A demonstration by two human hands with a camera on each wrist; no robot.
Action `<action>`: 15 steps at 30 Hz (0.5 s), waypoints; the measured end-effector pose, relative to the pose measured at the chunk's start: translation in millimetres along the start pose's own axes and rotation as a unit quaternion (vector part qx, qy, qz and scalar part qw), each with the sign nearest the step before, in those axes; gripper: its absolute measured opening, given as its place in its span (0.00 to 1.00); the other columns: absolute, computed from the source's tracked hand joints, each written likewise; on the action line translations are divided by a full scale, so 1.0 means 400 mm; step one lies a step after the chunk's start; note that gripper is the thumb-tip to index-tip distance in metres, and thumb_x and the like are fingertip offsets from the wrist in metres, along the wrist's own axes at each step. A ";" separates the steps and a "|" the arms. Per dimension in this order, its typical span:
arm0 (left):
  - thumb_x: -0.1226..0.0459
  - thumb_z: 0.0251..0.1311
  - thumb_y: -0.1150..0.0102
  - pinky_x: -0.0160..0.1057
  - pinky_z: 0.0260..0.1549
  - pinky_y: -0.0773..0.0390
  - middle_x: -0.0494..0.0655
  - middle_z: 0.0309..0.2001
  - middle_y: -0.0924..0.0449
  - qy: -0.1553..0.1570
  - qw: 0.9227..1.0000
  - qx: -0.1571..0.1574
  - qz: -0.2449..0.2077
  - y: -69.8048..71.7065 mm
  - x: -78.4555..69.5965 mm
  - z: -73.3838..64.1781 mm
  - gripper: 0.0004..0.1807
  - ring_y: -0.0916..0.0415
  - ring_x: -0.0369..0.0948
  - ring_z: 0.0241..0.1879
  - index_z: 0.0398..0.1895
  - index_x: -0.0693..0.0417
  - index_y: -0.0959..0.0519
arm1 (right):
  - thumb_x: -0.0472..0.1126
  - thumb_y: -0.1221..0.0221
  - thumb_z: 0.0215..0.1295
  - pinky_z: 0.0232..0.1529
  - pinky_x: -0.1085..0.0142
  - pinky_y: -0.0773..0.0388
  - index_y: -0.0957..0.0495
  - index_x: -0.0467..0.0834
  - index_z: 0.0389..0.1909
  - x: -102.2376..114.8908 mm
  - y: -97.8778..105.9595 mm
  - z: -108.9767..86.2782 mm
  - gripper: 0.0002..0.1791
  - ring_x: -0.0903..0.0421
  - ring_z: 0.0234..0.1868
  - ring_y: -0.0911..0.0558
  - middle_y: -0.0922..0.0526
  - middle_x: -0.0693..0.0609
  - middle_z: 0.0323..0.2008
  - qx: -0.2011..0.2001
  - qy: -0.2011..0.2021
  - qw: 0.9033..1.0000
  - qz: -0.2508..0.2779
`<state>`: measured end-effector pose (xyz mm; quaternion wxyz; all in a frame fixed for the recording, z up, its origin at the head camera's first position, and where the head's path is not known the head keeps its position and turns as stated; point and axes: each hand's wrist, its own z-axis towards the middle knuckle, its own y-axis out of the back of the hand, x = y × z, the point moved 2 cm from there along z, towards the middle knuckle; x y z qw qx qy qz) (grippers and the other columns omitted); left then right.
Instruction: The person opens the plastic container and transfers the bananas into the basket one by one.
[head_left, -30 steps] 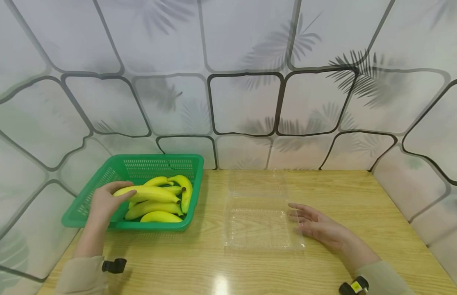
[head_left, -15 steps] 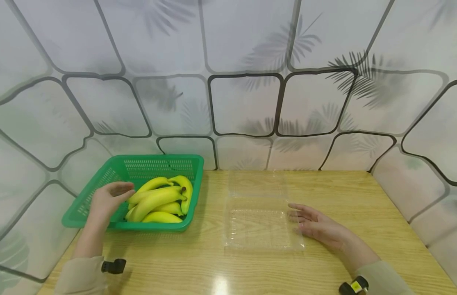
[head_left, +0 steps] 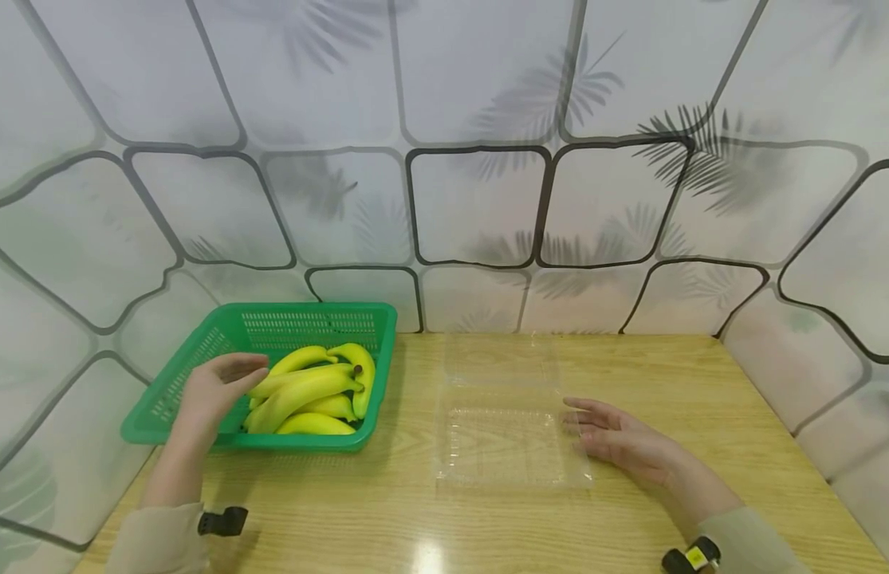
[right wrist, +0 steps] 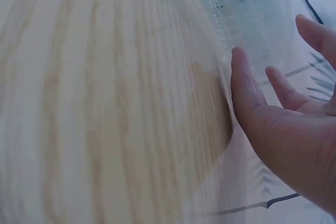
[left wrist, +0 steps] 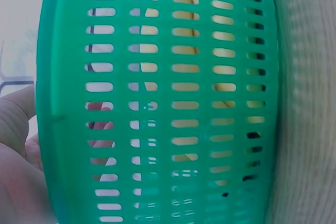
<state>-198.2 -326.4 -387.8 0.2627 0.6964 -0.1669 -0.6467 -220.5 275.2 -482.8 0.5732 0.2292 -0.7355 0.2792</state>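
Several yellow bananas (head_left: 300,399) lie heaped in the right part of a green plastic basket (head_left: 315,320) in the head view. My left hand (head_left: 218,389) is over the basket's left side, just left of the heap, its fingers loosely bent around nothing. In the left wrist view, the slotted basket wall (left wrist: 163,95) hides part of that hand. A clear plastic clamshell box (head_left: 512,446) stands with its lid (head_left: 501,359) laid back, right of the basket. My right hand (head_left: 623,442) is at the box's right edge with relaxed fingers; whether the fingertips touch it, I cannot tell.
All of this stands on a light wooden table (head_left: 344,510). A patterned wall (head_left: 476,203) encloses the table at the back and both sides. The basket sits close to the back wall and the left wall.
A second ago my left hand held a banana over the heap. It has let go, and the banana now lies slanted on top of the others. The right hand has stayed by the box.
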 end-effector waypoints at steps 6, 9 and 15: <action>0.49 0.77 0.39 0.67 0.71 0.30 0.66 0.70 0.24 -0.018 1.000 -0.001 0.016 -0.008 -0.018 -0.001 0.31 0.24 0.35 0.58 0.71 0.63 0.24 | 0.35 0.48 0.83 0.68 0.67 0.20 0.52 0.40 0.86 0.011 0.012 -0.008 0.37 0.68 0.67 0.24 0.47 0.32 0.82 -0.003 0.002 1.000 -0.013; 0.50 0.76 0.38 0.66 0.71 0.29 0.66 0.70 0.23 -0.030 0.999 -0.002 0.016 -0.013 -0.034 -0.007 0.31 0.32 0.18 0.50 0.70 0.62 0.23 | 0.34 0.49 0.83 0.69 0.66 0.20 0.52 0.39 0.85 0.023 0.017 -0.011 0.37 0.68 0.68 0.23 0.45 0.34 0.82 0.004 0.015 1.000 -0.022; 0.54 0.76 0.37 0.43 0.62 0.19 0.63 0.69 0.21 -0.050 0.999 -0.004 0.021 -0.028 -0.078 -0.027 0.27 0.22 0.29 0.56 0.69 0.61 0.22 | 0.33 0.52 0.84 0.69 0.68 0.21 0.48 0.44 0.85 0.061 0.022 -0.020 0.34 0.67 0.69 0.23 0.37 0.44 0.80 0.005 0.037 0.997 -0.062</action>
